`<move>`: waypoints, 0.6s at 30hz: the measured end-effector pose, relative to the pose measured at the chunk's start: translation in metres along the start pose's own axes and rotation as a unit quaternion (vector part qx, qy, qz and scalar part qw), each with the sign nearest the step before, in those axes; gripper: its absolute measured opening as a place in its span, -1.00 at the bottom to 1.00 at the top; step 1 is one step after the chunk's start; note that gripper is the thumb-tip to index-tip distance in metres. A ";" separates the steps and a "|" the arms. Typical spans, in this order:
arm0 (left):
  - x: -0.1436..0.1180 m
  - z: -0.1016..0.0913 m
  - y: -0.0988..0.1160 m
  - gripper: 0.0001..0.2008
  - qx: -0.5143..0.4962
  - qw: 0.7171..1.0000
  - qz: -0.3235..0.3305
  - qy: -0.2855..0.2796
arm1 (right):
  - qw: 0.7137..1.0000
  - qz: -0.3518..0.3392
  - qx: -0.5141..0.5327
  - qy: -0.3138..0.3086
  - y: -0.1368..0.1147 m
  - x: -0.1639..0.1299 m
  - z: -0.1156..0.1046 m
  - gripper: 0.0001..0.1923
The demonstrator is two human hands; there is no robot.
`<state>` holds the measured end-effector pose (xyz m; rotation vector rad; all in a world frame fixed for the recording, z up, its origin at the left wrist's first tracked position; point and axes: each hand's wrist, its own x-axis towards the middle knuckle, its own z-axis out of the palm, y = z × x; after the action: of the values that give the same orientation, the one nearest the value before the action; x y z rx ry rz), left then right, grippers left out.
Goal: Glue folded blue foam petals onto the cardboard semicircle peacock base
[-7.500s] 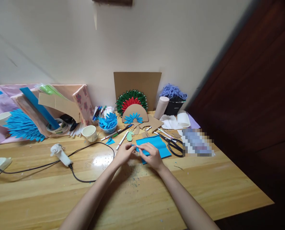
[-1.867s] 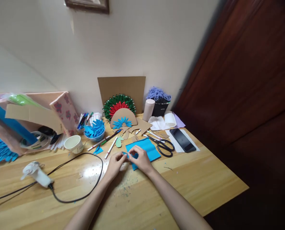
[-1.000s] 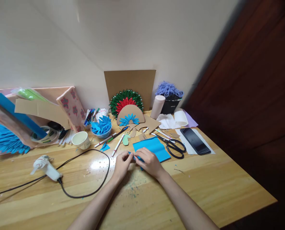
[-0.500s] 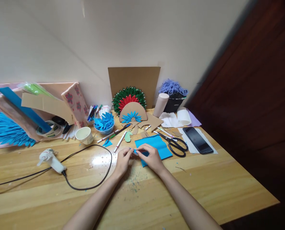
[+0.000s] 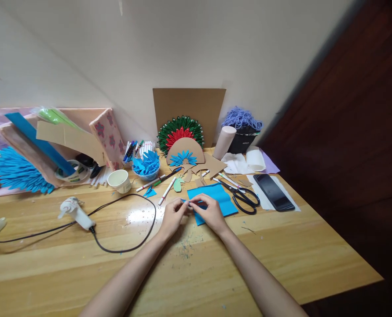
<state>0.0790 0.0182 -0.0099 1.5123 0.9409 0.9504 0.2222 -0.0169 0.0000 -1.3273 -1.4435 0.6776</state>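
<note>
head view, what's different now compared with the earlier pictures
Very little: the fingers of the left hand and right hand have shifted slightly around the small blue piece, which both still pinch; no grip was visibly taken or released. The overall picture shift looks like head movement. The blue sheet, scissors and glue gun stayed put.

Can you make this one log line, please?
left hand: pinching small blue piece; right hand: pinching same piece; blue sheet: partly beneath right hand; scissors: beside sheet
</note>
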 end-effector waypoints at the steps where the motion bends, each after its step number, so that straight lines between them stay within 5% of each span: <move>1: 0.000 0.000 0.001 -0.69 0.020 1.000 0.009 0.000 | 1.000 0.003 0.000 -0.001 0.000 0.000 0.000 -0.87; 18: -0.001 0.002 0.003 -0.79 0.114 0.990 0.068 0.053 | 1.000 0.023 -0.001 0.021 0.003 -0.001 0.004 -0.87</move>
<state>0.0805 0.0159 -0.0070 1.7507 1.0606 1.0574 0.2197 -0.0162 -0.0039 -1.3721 -1.3843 0.6753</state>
